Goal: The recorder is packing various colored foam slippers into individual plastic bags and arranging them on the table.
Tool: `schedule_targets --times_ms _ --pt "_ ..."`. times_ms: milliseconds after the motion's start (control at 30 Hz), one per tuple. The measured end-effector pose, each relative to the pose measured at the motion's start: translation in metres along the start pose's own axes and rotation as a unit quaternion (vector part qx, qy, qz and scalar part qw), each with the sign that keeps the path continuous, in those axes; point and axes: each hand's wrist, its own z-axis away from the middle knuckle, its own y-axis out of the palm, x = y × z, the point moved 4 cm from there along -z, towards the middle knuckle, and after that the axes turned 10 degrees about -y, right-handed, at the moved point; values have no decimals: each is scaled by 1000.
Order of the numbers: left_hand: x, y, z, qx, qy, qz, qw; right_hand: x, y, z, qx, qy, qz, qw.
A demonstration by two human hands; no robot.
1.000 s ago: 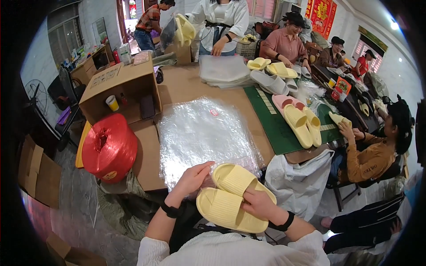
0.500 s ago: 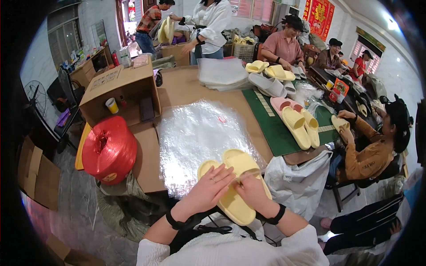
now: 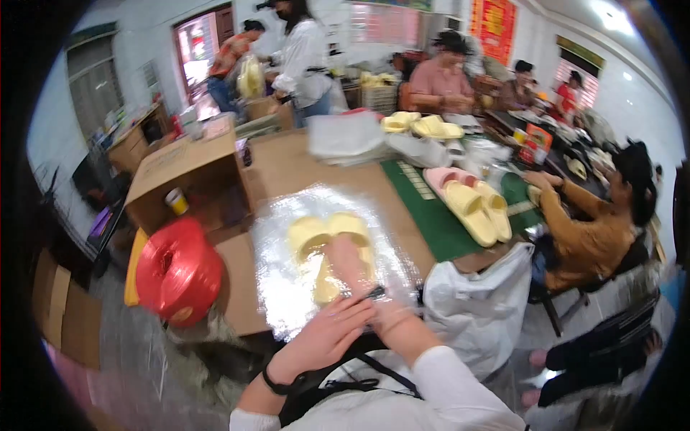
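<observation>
A pair of pale yellow slippers (image 3: 332,248) lies side by side on a shiny clear plastic bag (image 3: 287,287) spread over the brown table (image 3: 287,161). My right hand (image 3: 351,264) reaches forward and rests on the slippers, gripping them from the near end. A black band circles that wrist. My left hand (image 3: 327,336) sits at the bag's near edge, close to my right wrist, fingers stretched out. Motion blur hides whether it pinches the plastic.
A red twine spool (image 3: 178,269) and an open cardboard box (image 3: 188,172) stand to the left. A green mat (image 3: 431,219) with pink and yellow slippers (image 3: 471,205) lies to the right, above a white sack (image 3: 478,309). A person in brown (image 3: 589,233) sits at the right; others work farther back.
The slippers have gone from my lap area forward onto the plastic bag. My right hand followed them outward; my left hand dropped back to the bag's near edge.
</observation>
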Motion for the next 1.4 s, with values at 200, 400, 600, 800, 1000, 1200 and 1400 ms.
schedule_targets --times_ms 200,400,600,800,1000,1200,1400 --pt "20 -14 44 -56 -85 -34 994 47 -13 2 -123 -22 -66 990" --pt "74 -20 65 -268 -241 82 929 53 -101 138 -14 14 -300 954" --pt "143 -14 152 -285 -483 222 797 8 -164 202 267 80 -644 713" --pt "149 5 110 -180 -499 244 812 -65 -171 179 -10 273 -493 826" --pt "136 18 102 -184 -451 243 839 -70 -122 155 153 284 -496 806" --pt "149 6 118 -213 -444 296 818 -79 -109 155 132 250 -550 786" --pt "145 -3 121 -216 -446 325 805 -72 -123 152 121 276 -601 740"
